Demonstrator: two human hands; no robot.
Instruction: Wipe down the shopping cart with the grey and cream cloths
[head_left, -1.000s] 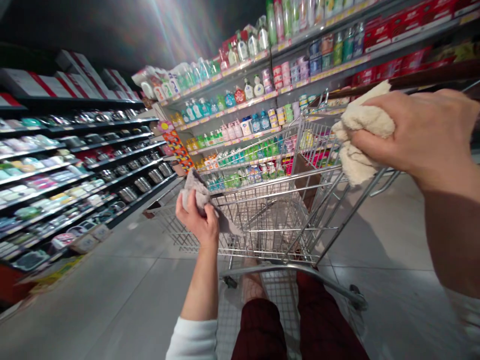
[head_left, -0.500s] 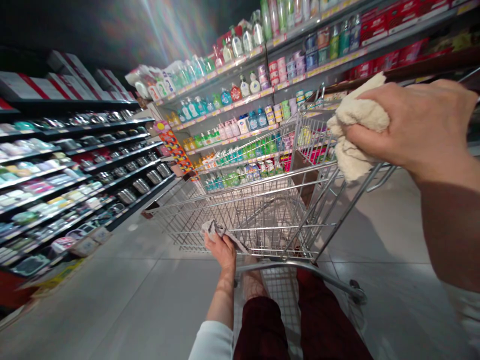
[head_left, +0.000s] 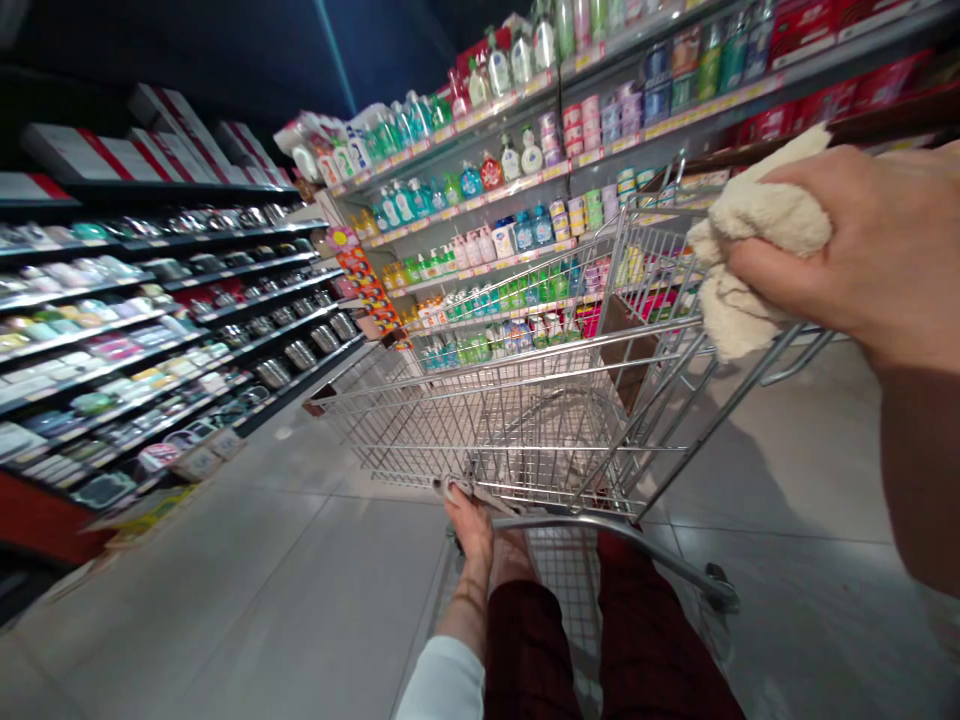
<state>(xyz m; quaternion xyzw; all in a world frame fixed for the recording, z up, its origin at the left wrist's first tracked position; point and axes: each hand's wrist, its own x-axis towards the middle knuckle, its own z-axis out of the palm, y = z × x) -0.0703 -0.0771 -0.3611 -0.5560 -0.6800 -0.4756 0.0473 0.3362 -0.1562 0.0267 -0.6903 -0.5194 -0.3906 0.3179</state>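
Note:
A metal shopping cart [head_left: 480, 410] stands side-on before me, its wire basket reaching away to the left. My left hand [head_left: 471, 525] is closed on a greyish cloth [head_left: 480, 492] against the lower wires of the basket's near side. At the right, close to the camera, my right hand [head_left: 840, 240] grips a cream cloth [head_left: 757, 240] beside the cart's handle end. The cream cloth bunches above the thumb and hangs down over the cart's upper frame. Its fingers are mostly hidden behind the cloth and the hand.
Shelves of bottles and tubs [head_left: 487, 180] run behind the cart. At the left, dark shelves [head_left: 150, 320] hold pots and dishes, with boxes [head_left: 97, 155] on top. The cart's lower metal frame [head_left: 600, 525] curves over my legs, above the tiled floor [head_left: 262, 580].
The view has shifted, so most things sit further right. My left hand has moved slightly lower along the basket side, and its cloth looks more crumpled. My right hand still grips the cream cloth.

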